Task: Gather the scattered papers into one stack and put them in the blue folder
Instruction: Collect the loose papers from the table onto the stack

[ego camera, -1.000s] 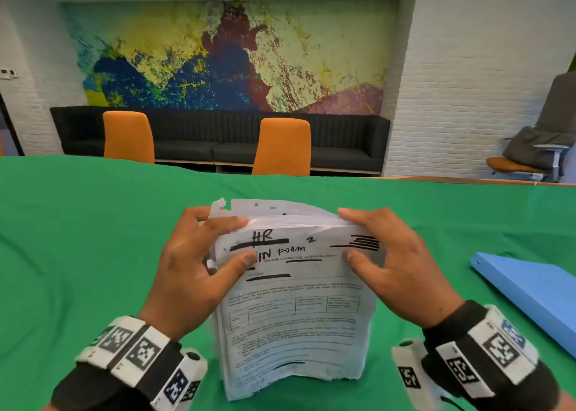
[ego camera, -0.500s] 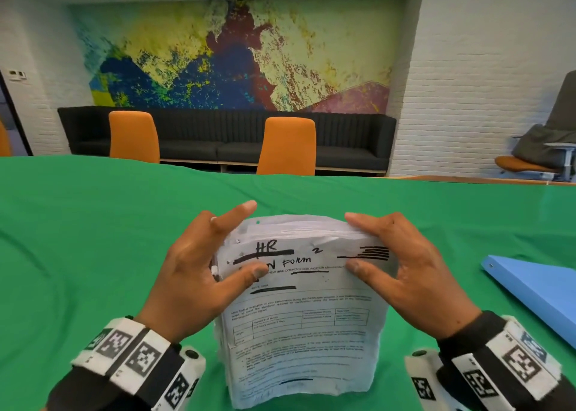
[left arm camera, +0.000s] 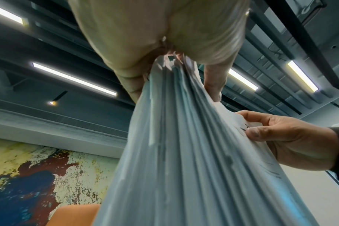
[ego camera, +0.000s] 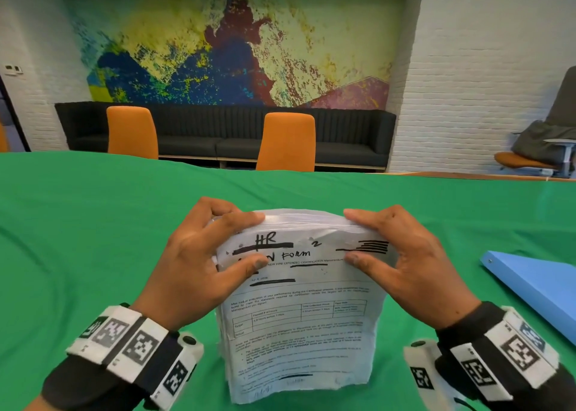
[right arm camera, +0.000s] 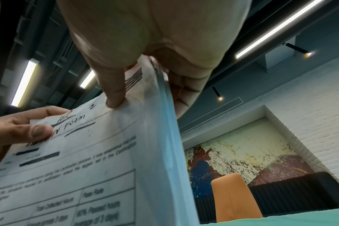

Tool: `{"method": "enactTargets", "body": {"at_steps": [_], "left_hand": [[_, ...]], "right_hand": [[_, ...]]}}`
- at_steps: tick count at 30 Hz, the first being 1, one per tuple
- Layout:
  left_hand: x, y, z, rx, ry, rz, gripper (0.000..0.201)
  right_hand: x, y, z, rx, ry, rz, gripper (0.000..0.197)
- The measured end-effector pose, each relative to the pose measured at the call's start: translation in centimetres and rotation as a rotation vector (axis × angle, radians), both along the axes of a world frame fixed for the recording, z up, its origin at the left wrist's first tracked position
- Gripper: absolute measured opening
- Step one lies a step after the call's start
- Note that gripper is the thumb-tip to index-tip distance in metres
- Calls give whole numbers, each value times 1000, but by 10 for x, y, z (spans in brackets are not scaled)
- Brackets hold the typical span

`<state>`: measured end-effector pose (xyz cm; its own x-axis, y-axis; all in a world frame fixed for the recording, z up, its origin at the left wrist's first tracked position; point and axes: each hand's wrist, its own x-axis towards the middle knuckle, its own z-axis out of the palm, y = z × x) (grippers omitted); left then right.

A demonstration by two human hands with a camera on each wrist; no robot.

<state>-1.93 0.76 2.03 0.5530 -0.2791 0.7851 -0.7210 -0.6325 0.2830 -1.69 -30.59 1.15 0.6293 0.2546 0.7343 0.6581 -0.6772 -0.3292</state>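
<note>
Table [ego camera: 93,239]: covered in green cloth, bearing the folder and the foot of the stack
Sofa [ego camera: 224,136]: dark, along the far wall beneath a painted mural, behind two orange chairs [ego camera: 286,142]
Blue folder [ego camera: 536,286]: closed, flat on the cloth at the right edge, well apart from the papers
Paper stack [ego camera: 299,317]: upright, lower edge on the cloth, printed form facing the wearer, held from both sides
Left hand [ego camera: 199,261]: clasping the upper left corner, thumb on the front sheet, fingers curled over the top edge
Right hand [ego camera: 402,261]: clasping the upper right corner likewise, thumb in front, fingers behind
</note>
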Motion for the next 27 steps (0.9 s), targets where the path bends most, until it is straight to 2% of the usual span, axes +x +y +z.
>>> {"method": "enactTargets", "body": {"at_steps": [4,9,13,18,23,27], "left_hand": [[-1,-1,1,45,24,2,64],[-1,-1,1,7,52,-19,46],[-2,-3,0,-6,65,-24,64],[-1,-4,1,-20,73,-23,46],[0,-5,-1,-49,68,-36,38],[0,-6,-9,-147,76,-88,43]], "right_hand": [[1,1,-3,-12,-23,6,61],[0,2,-3,-10,-38,11,54],[0,2,-2,-3,-37,16,49],[0,4,-2,-13,-53,3,56],[3,1,-2,21,-39,36,47],[3,2,-9,71,-11,75,51]]}}
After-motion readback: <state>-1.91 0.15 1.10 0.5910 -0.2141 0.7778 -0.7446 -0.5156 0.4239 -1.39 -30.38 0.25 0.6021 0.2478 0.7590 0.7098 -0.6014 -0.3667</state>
